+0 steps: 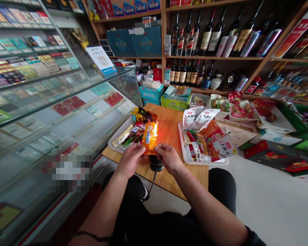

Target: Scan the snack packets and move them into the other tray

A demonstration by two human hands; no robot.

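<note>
An orange snack packet is pinched at its lower corners between my two hands, its printed face toward me. The fingers of my left hand are closed on the lower left corner, and those of my right hand on the lower right. Just below the packet is a black corded barcode scanner, partly hidden; a red glow falls on the wooden table. Behind my left hand, a white tray holds several mixed snack packets. To the right of my right hand, another white tray holds more snack bags.
A glass display counter with flat packs runs along the left. Shelves with wine bottles rise at the back. Snack boxes stand at right, and a green carton sits behind the table. A cable hangs off the front edge.
</note>
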